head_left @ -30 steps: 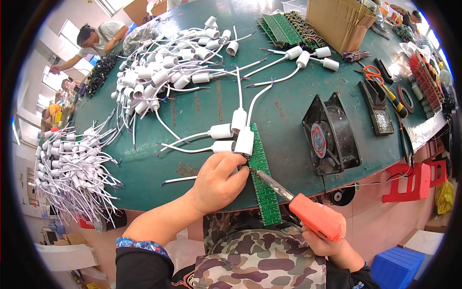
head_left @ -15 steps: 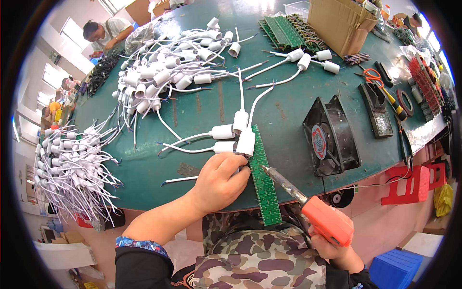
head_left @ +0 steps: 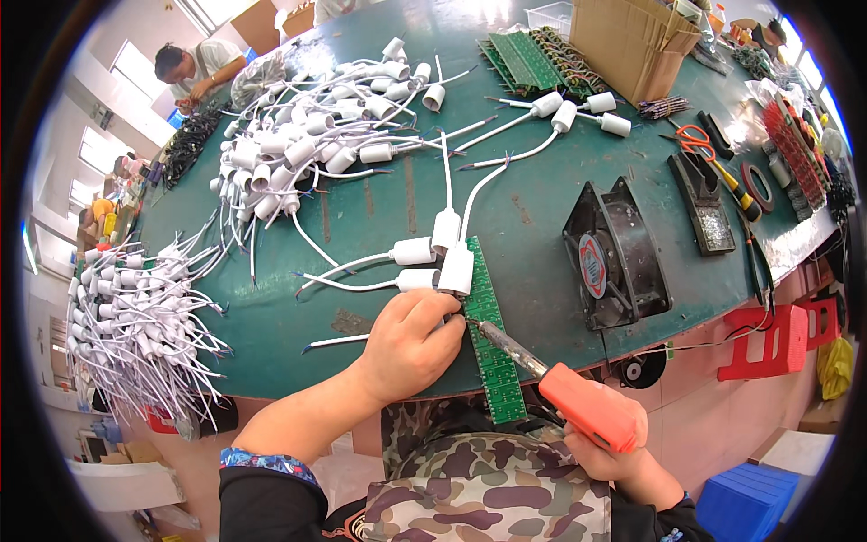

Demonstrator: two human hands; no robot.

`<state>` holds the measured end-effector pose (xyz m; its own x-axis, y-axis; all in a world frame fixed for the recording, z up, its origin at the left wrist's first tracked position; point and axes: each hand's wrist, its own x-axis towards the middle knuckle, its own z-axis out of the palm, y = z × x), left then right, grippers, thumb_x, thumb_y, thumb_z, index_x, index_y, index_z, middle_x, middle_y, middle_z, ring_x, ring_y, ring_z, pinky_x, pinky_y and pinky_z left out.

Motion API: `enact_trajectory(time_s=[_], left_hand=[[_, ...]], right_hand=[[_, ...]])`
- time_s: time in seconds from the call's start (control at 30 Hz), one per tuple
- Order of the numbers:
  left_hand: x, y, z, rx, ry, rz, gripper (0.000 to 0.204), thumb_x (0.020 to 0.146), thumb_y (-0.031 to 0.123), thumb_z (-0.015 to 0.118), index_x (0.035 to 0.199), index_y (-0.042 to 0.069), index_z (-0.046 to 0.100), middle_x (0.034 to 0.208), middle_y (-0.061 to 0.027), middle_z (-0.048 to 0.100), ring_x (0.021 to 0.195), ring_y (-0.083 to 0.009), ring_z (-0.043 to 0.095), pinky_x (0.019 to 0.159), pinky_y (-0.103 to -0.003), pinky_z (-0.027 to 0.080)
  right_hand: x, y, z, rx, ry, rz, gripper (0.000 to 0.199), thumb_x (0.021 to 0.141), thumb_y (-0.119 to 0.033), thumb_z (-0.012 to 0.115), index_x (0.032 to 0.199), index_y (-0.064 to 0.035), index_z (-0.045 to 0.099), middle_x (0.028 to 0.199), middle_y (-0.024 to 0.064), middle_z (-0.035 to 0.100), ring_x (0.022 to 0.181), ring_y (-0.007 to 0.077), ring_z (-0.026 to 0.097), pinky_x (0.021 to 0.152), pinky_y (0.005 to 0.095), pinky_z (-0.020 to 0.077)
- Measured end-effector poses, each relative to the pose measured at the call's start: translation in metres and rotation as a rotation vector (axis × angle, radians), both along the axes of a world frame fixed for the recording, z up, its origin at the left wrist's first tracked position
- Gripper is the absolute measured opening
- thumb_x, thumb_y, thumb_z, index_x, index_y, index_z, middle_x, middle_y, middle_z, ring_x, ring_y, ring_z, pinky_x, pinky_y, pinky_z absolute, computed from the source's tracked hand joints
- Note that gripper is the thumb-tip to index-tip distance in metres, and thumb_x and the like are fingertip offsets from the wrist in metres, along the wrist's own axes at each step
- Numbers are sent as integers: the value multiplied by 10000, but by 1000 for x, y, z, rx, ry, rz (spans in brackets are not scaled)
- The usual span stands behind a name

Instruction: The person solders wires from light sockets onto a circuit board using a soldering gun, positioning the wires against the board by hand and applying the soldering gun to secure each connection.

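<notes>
So, my read is that this is soldering, at the point where the hot end meets the joint. The right hand [head_left: 609, 459] is wrapped firmly round a soldering iron with an orange-red plastic handle [head_left: 589, 408] and a metal barrel, its tip angled up to just beside the other hand's fingertips. The left hand [head_left: 414, 341] has its thumb and fingers drawn close together, but whatever is between them is hidden, so I can't tell if they're pinching anything. Can't tell if the tip is actually touching, either.

Any move from here calls for a steady left hand and a light, precise tip, imo, because skin is awfully near hot metal.

The long, narrow green circuit board [head_left: 498, 369] sits just right of those left fingertips, its near end poking past the edge of the dark green tabletop [head_left: 535, 294]. Looks straight and flat, with rows of tiny pale marks repeating down it.

Just beyond the left fingertips there's a smooth white cylindrical socket [head_left: 457, 269], overlapping the board's left edge from this angle, its white cable curving away to thin coloured wire ends. Three similar sockets lie near it, two of them just beyond the left knuckles with cables trailing left.
</notes>
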<state>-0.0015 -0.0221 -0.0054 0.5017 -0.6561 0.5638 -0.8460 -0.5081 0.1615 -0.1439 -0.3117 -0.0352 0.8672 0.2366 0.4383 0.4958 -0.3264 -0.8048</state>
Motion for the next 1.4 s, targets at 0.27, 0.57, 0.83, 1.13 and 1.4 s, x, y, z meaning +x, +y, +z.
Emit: enact_trajectory(time_s=[0.27,0.57,0.83,1.13,1.4], left_hand=[[0,0,-1,-9,-1,3,244,671,28,735,905,10,669,1038,-99,615,936,-294,635,804,-404,530],[0,0,1,-4,-9,5,235,673,27,731,899,9,666,1035,-97,611,929,-290,635,802,-403,528],[0,0,1,0,-4,-1,242,673,27,739,904,6,669,1034,-96,611,929,-295,637,805,-406,531],[1,0,0,7,12,5,282,666,-11,765,937,11,690,1032,-118,617,889,-312,639,767,-414,534],[-1,-1,2,35,-8,16,248,681,25,753,922,9,695,1035,-110,633,922,-308,647,790,-417,532]], right_hand=[[1,1,7,-22,-1,-5,652,719,-56,855,1286,91,570,1138,256,727,894,340,777,765,375,630],[-11,-13,5,-30,-4,-20,612,761,-149,850,1266,79,590,1171,238,708,912,342,770,788,386,624],[-11,-15,8,-111,-69,-65,632,760,-193,860,1264,81,593,1161,230,706,901,333,765,777,380,621],[-11,-17,9,-84,-99,-72,667,764,-193,865,1283,94,559,1087,201,729,849,327,771,748,374,619],[-14,-21,7,-56,-87,-73,671,758,-192,867,1287,84,559,1050,187,736,835,319,771,734,372,618]])
